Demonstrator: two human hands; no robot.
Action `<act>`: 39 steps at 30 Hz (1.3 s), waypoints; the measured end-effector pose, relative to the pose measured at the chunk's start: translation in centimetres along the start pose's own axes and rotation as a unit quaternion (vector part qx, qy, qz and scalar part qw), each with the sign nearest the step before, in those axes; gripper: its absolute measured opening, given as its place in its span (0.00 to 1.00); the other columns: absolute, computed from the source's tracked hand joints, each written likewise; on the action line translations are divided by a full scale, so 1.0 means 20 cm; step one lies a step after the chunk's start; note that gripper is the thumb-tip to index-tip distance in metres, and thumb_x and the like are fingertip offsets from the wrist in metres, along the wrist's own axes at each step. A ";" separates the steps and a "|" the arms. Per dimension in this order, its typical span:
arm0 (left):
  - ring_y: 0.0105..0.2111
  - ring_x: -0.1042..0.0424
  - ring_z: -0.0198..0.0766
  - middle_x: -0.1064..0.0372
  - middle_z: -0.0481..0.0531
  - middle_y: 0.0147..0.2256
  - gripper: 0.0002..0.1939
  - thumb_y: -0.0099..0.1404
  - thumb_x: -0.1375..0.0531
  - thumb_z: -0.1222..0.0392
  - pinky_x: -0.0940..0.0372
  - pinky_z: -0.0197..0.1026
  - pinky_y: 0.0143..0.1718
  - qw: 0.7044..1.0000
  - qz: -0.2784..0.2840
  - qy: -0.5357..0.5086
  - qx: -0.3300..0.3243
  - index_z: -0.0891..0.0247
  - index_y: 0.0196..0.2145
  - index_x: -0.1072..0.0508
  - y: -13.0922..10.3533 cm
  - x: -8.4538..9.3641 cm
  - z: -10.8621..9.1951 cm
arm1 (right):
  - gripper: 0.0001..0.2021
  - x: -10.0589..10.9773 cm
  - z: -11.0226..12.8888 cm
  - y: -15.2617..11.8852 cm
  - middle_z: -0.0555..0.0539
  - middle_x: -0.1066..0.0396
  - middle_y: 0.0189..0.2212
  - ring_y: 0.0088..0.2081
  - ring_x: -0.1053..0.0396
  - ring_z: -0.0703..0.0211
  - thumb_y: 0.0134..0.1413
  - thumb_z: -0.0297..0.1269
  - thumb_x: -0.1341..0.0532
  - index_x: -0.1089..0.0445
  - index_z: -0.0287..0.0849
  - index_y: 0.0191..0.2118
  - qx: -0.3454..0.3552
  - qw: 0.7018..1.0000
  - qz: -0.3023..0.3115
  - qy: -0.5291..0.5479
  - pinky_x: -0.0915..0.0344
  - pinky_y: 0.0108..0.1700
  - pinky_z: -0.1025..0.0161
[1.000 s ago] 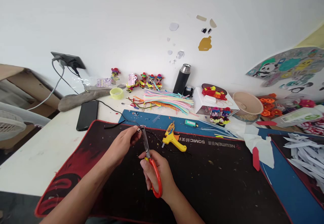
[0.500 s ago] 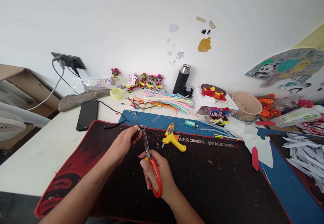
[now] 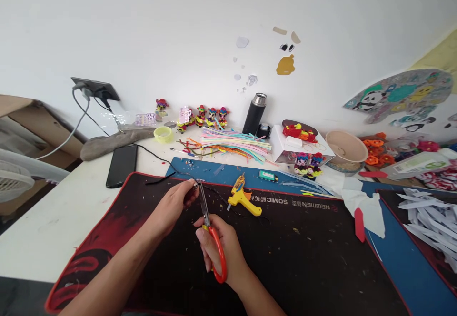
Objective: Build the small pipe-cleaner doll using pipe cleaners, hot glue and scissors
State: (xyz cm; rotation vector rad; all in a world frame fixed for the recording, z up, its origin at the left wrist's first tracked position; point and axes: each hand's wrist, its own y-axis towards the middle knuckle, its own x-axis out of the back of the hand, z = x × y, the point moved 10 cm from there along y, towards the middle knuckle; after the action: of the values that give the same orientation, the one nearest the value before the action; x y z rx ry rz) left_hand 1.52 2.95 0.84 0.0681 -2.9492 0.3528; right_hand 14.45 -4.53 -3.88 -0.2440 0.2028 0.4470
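My right hand (image 3: 223,247) is closed round the red handles of a pair of scissors (image 3: 204,206). Their narrow blades point away from me, and the tips reach up beside the fingertips of my left hand (image 3: 177,205). That hand is pinched closed on something small with a pale bit showing; the fingers hide the rest, so its kind is unclear. Just right of the blades, a yellow hot glue gun (image 3: 243,199) lies on the black desk mat (image 3: 285,259). Its thin black cord runs behind the scissors.
Pastel pipe cleaners (image 3: 235,142) lie in a bundle at the back, near small figurines (image 3: 212,115) and a black thermos (image 3: 254,114). A phone (image 3: 122,166) rests at left. White paper strips (image 3: 430,221) pile up at far right, and a white box (image 3: 302,147) stands at back right.
The whole view has shifted slightly. Both hands keep nearly the same pose, with the scissors still beside my left fingertips.
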 end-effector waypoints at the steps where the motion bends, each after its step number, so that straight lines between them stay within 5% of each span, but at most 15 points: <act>1: 0.25 0.43 0.40 0.41 0.46 0.23 0.25 0.69 0.48 0.36 0.43 0.41 0.28 1.000 0.001 0.000 0.001 0.56 0.23 0.35 0.00 0.00 0.00 | 0.26 0.00 0.00 0.00 0.61 0.40 0.16 0.13 0.45 0.69 0.65 0.63 0.35 0.30 0.42 0.49 0.000 1.000 0.001 0.001 0.48 0.16 0.72; 30: 0.27 0.43 0.39 0.37 0.46 0.25 0.25 0.67 0.40 0.36 0.44 0.39 0.29 0.995 0.003 -0.083 0.047 0.58 0.24 0.30 0.02 0.01 0.10 | 0.23 0.00 -0.01 0.00 0.61 0.39 0.17 0.13 0.43 0.70 0.67 0.59 0.34 0.29 0.42 0.49 0.014 1.000 0.007 0.007 0.47 0.16 0.74; 39: 0.26 0.44 0.36 0.37 0.46 0.26 0.30 0.61 0.35 0.27 0.45 0.38 0.27 0.986 -0.015 -0.158 0.052 0.61 0.30 0.25 0.01 0.04 0.09 | 0.22 0.00 0.02 0.00 0.61 0.40 0.16 0.13 0.42 0.69 0.67 0.57 0.34 0.28 0.42 0.49 0.014 1.000 0.002 0.001 0.46 0.16 0.73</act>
State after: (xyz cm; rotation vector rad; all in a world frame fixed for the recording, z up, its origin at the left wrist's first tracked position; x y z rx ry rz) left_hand 0.42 2.79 -0.74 0.1988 -3.2356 0.5364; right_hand 14.59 -4.50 -3.58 -0.2167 0.2107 0.4474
